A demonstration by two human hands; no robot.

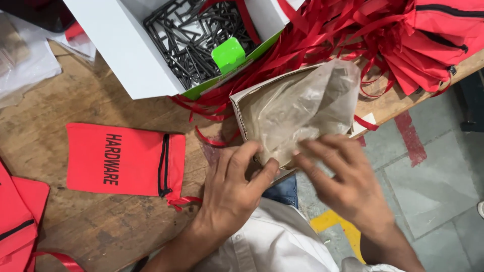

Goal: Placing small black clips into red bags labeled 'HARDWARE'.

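Worn brown wood makes up the table (91,221) in front of me, and grey floor tiles with red and yellow paint marks show past its edge on the right. At that edge sits a small open cardboard box (239,108) lined with a crinkled, cloudy plastic bag (297,108), tilted toward me. My left hand (234,189) lies at the box's near corner, fingers loosely curled, the thumb pressing against the edge of the plastic; its grip is half closed on the bag's rim. My right hand (343,184) comes in from the other side, fingers spread and resting flat on the lower part of the plastic, an unclenched grip with nothing clasped in it. What lies inside the bag I cannot tell.

Left of my hands, a flat red fabric pouch with black lettering and a black drawstring channel (126,161) lies on the wood, its red ribbon trailing near my left wrist. Behind the cardboard box stands a white carton with a green flap (118,48), full of black metal hex keys (189,38). Loose red ribbons (322,32) spill across the back of the table, joined to a heap of more red pouches (433,45) at the upper right. Another red pouch (17,221) pokes in at the lower left.
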